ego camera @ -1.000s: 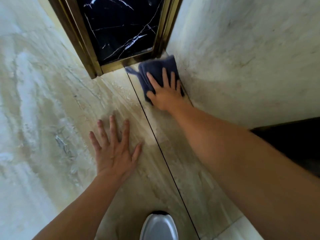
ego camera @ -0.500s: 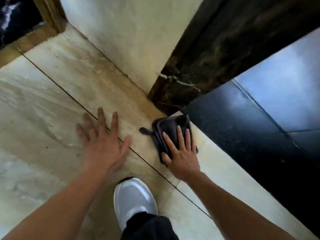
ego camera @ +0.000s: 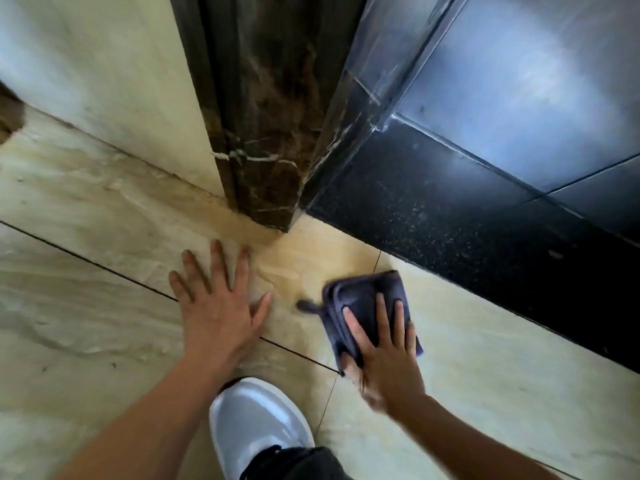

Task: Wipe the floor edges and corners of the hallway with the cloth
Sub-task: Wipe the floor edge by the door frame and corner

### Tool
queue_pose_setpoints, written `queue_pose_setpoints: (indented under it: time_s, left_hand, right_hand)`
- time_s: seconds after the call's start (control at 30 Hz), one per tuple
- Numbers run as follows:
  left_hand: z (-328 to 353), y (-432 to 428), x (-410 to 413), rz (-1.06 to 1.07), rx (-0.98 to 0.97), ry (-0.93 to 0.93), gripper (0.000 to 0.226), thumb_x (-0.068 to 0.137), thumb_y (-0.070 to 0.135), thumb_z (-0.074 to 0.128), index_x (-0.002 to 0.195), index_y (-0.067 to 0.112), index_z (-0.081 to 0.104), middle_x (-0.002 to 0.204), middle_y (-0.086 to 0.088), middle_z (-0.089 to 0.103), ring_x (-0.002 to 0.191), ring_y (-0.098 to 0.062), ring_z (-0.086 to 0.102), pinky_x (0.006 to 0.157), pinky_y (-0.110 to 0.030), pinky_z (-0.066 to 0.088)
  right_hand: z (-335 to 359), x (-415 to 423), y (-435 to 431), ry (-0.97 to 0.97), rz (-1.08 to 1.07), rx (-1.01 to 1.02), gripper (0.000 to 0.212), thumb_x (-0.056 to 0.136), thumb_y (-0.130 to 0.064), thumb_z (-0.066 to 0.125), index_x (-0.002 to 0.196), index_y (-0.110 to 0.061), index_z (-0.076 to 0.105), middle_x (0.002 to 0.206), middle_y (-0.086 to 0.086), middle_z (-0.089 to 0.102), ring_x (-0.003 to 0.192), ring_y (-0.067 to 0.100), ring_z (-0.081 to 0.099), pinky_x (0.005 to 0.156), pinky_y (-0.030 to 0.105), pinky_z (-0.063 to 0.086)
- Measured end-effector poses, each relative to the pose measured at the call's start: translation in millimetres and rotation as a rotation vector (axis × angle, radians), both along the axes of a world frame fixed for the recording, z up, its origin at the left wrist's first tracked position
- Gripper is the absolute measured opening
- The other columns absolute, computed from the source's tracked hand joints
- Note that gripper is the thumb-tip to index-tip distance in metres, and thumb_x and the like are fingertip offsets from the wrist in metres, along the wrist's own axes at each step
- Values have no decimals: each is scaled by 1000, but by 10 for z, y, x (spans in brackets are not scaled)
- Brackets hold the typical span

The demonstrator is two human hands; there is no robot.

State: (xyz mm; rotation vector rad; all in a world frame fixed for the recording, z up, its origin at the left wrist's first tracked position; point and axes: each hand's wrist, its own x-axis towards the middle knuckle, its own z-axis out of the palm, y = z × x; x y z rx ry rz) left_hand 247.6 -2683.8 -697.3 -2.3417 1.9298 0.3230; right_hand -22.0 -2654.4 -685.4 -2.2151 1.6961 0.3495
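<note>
A folded dark blue cloth [ego camera: 360, 299] lies flat on the beige marble floor [ego camera: 86, 306], close to the black speckled strip [ego camera: 450, 230]. My right hand [ego camera: 384, 351] presses down on the cloth with fingers spread over its near half. My left hand [ego camera: 218, 306] rests flat on the floor with fingers apart, just in front of the dark marble door frame [ego camera: 266, 133]. The cloth sits a short way from the frame's base corner.
A cream wall [ego camera: 104, 71] meets the floor at the left. A metal door panel [ego camera: 519, 74] stands at the right behind the black strip. My grey shoe [ego camera: 256, 420] is planted on the floor between my arms. Dark grout lines cross the tiles.
The cloth and my right hand slid away from the far corner along the wall edge, past the door frame base, toward the black strip. My left hand shifted along the floor too.
</note>
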Motion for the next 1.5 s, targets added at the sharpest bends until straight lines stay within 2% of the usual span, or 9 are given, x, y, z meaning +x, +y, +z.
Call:
queue_pose_setpoints:
  time_s: [0.13, 0.3, 0.57, 0.67, 0.83, 0.93, 1.27, 1.4, 1.5]
  left_hand:
    - [22, -24, 52, -50, 36, -8, 84, 90, 70, 25, 157, 19, 18, 162, -27, 12, 141, -62, 10, 108, -73, 12]
    - [66, -79, 101, -111, 55, 13, 84, 87, 71, 24, 155, 21, 26, 162, -24, 15, 139, -64, 12, 108, -73, 16]
    - [18, -37, 80, -36, 18, 43, 83, 89, 70, 32, 156, 21, 23, 161, -24, 18, 140, -63, 14, 110, -72, 15]
    - [-20, -8, 91, -45, 1, 21, 83, 90, 70, 31, 157, 22, 21, 162, -24, 16, 141, -62, 13, 111, -71, 15]
    - [45, -56, 73, -55, 32, 16, 85, 87, 73, 30, 156, 23, 23, 163, -23, 14, 141, -62, 11, 110, -72, 14]
    - [115, -146, 93, -45, 37, 35, 85, 86, 73, 26, 155, 24, 23, 163, -22, 12, 142, -61, 8, 110, -72, 13]
    - [104, -353, 75, 6, 3, 80, 88, 84, 76, 29, 155, 26, 19, 164, -19, 11, 144, -58, 4, 113, -70, 10]
    - [102, -304, 130, -10, -27, 70, 86, 84, 74, 35, 153, 22, 26, 161, -23, 17, 141, -62, 11, 110, -73, 14]
    - [82, -237, 123, 3, -2, 60, 86, 85, 74, 33, 153, 23, 24, 162, -23, 15, 142, -61, 10, 111, -73, 14]
  right_hand:
    - [-108, 346, -1307, 31, -166, 7, 67, 94, -64, 22, 149, -49, -14, 161, 13, -22, 145, 46, -21, 115, 64, -4]
    - [49, 495, -2243, 31, -319, 169, 64, 98, -57, 29, 148, -52, -11, 159, 6, -31, 144, 40, -28, 117, 62, -6]
    - [59, 103, -24, 1, 230, 16, 66, 96, -57, 34, 155, -40, 8, 163, 17, 5, 147, 47, 2, 111, 62, 16]
    - [-7, -32, -290, 13, 272, 27, 69, 93, -62, 36, 154, -43, 10, 161, 19, 9, 145, 51, 10, 108, 63, 24]
    - [-52, 422, -2179, -9, -253, 10, 64, 97, -58, 29, 149, -52, -6, 162, 7, -22, 146, 42, -20, 117, 62, -4]
    - [76, 604, -2745, -3, -416, 141, 63, 97, -57, 28, 150, -52, -6, 162, 4, -24, 146, 39, -22, 117, 60, -4]
    - [70, 589, -349, -71, -128, 100, 61, 92, -68, 16, 146, -58, -12, 160, 3, -25, 144, 36, -30, 116, 56, -10]
    - [-60, 671, -1764, -75, -410, -22, 58, 96, -65, 17, 147, -56, -9, 162, 5, -24, 145, 40, -23, 116, 60, -9]
    - [22, 721, -2842, -28, -569, 131, 62, 96, -66, 19, 149, -52, -10, 161, 6, -25, 145, 43, -22, 116, 62, -8]
